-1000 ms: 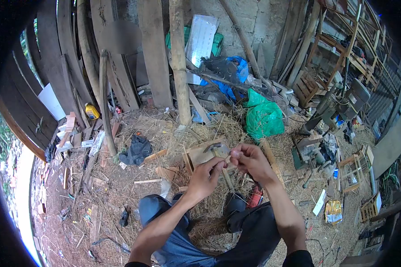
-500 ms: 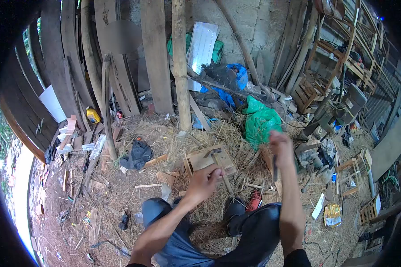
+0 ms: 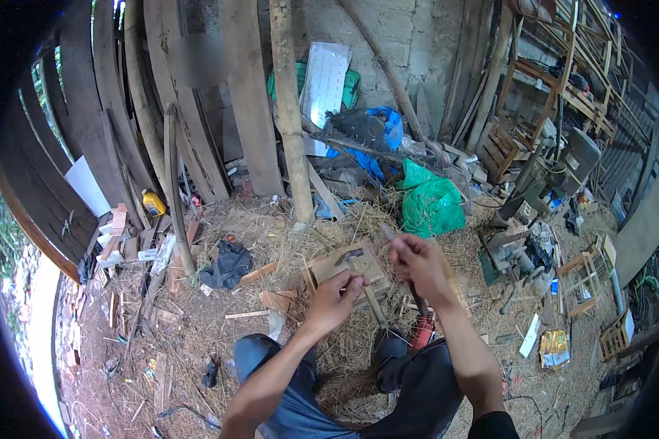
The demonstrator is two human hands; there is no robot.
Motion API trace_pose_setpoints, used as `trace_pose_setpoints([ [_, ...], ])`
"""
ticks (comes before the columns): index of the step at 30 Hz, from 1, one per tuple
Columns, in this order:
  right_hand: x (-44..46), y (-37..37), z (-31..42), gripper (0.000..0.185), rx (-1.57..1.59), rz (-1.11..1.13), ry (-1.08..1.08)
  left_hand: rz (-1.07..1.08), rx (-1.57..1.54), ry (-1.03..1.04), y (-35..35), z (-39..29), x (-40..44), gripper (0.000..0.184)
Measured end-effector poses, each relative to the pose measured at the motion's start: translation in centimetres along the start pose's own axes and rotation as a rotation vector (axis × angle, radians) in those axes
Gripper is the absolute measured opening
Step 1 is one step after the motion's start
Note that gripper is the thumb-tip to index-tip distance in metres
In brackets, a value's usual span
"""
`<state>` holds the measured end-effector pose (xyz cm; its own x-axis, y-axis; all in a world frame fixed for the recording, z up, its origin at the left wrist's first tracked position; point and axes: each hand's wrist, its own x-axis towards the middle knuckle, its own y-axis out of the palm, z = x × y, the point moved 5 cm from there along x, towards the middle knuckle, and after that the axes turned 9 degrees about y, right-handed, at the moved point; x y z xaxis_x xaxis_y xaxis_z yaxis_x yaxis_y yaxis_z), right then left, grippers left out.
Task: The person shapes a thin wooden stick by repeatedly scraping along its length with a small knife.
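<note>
My left hand [image 3: 334, 298] is closed in a pinch above a wooden board, its fingertips on something too small to make out. To its right, my right hand [image 3: 419, 269] is wrapped around a slim knife-like tool [image 3: 388, 231]. A pale end of the tool sticks up past the fingers, and a dark end shows below the hand. Under and between the hands, a hammer [image 3: 372, 301] rests with its dark head on the light wooden board [image 3: 328, 266] and its handle pointing toward my feet. A red object [image 3: 422, 331] lies by my shoe.
A green plastic bag [image 3: 433, 208] sits on the straw-covered ground ahead, near a wooden post [image 3: 291, 124]. A black bag [image 3: 228, 265] lies to the left and a yellow bottle [image 3: 153, 203] beyond it. A metal machine [image 3: 496, 256] stands at right, with a yellow packet [image 3: 554, 348] nearer.
My right hand has come down and left with the tool, from beside the green bag to close by my left hand. My left hand stays nearly in place; the view has shifted slightly.
</note>
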<state>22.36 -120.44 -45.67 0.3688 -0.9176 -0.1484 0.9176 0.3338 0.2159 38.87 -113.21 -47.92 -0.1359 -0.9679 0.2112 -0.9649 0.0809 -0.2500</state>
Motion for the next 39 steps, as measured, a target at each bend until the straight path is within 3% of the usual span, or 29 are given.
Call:
trace_pose_setpoints([
  [4,-0.4,-0.6,0.6,0.018,0.085,-0.006,-0.032,-0.002,0.083,0.084,0.1,-0.5,-0.2,0.021],
  [7,-1.1,1.6,-0.6,0.014,-0.004,0.089,0.062,0.013,0.103,-0.002,0.3,0.2,0.0,0.020],
  [9,-1.1,2.5,-0.9,0.013,-0.056,0.179,0.115,-0.059,0.025,0.097,0.2,0.0,0.1,0.020],
  [13,-0.4,1.4,-0.7,0.012,-0.087,0.144,0.154,-0.009,-0.026,0.082,0.2,-0.5,-0.1,0.021],
  [19,1.4,-6.2,0.0,0.013,0.101,-0.126,-0.029,0.049,-0.027,0.060,0.0,-0.1,-1.0,0.022],
  [21,1.3,-8.6,0.9,0.007,0.303,-0.261,-0.057,0.027,-0.171,-0.001,-0.2,0.2,-1.1,0.022],
  [26,-0.6,-4.7,1.2,0.013,0.172,-0.191,-0.043,-0.065,-0.279,-0.052,-0.5,0.3,-0.7,0.022],
  [28,-2.0,0.3,1.9,0.018,-0.075,0.030,0.026,-0.058,-0.271,-0.042,-0.2,0.4,-0.4,0.022],
  [31,-0.4,1.1,-0.1,0.020,-0.059,0.159,0.030,-0.019,-0.236,-0.026,0.2,0.2,-0.4,0.022],
  [35,0.8,-2.9,0.5,0.018,0.128,-0.073,-0.066,0.026,-0.092,-0.014,-0.3,-0.3,-0.7,0.022],
  [39,0.2,-2.8,0.1,0.018,0.115,-0.075,-0.086,0.037,-0.035,-0.005,0.0,0.2,-0.6,0.022],
])
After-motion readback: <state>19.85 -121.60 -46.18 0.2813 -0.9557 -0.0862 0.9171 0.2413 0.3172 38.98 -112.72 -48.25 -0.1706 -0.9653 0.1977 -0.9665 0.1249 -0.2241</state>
